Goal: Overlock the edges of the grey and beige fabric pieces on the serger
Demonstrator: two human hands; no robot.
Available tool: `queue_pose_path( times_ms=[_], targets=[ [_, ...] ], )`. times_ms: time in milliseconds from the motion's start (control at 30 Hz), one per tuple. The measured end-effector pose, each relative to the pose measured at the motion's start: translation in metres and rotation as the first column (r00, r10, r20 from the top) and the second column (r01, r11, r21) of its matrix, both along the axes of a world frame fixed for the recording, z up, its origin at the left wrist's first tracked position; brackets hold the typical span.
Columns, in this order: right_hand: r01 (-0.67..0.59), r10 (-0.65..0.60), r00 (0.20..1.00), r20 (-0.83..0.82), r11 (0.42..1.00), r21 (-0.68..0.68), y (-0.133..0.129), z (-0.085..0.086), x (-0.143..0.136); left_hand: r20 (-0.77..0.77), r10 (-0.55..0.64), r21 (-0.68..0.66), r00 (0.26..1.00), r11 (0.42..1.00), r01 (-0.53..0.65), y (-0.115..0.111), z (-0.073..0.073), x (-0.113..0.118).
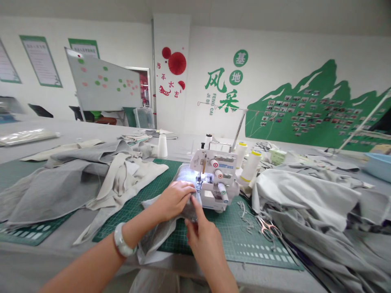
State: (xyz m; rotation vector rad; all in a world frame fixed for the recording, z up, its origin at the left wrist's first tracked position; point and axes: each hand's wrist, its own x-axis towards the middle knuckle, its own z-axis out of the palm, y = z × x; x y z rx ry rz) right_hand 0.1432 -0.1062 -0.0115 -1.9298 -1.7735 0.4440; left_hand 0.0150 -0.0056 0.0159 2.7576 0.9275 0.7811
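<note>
A piece of grey fabric (pixel 188 211) lies under the lit needle area of a white overlock sewing machine (pixel 215 160). On top of the fabric, just left of the presser foot, my left hand (pixel 175 199) lies flat with its fingers stretched toward the needle. A pale bangle (pixel 122 240) circles that wrist. My right hand (pixel 205 234) pinches the fabric's near edge, index finger above and thumb lower down. The fabric's loose end trails left and toward the table's front edge. A green cutting mat (pixel 238 240) is under the machine.
Rose-handled scissors (pixel 269 228) lie right of the machine beside thread scraps (pixel 245 213). Heaped grey cloth (pixel 308 203) covers the right side; more cloth pieces (pixel 70 183) lie left. Thread cones (pixel 251 166) stand behind the machine, and one white cone (pixel 162 145) stands to its left.
</note>
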Motion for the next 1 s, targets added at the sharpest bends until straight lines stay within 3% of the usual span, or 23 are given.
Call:
queue_pose_path(
  times_ms=[333,567,667,1000],
  targets=[
    [0.038,-0.037,0.999,0.023,0.996,-0.076,0.003,0.008,-0.014,0.04,-0.02,-0.063,0.999,0.998,0.022,0.025,-0.003,0.001],
    [0.027,-0.022,0.998,0.066,0.997,-0.066,0.003,0.011,-0.019,-0.021,0.037,0.032,0.999,0.999,-0.037,0.006,0.005,0.002],
    [0.03,-0.025,0.996,0.088,0.997,-0.064,0.003,0.01,-0.022,-0.038,0.016,0.007,0.999,1.0,-0.015,0.001,0.003,-0.001],
    [0.023,-0.019,0.997,0.071,0.998,-0.051,0.006,0.006,-0.021,-0.01,-0.053,-0.055,0.999,0.997,0.052,0.023,0.002,-0.004]
  ],
)
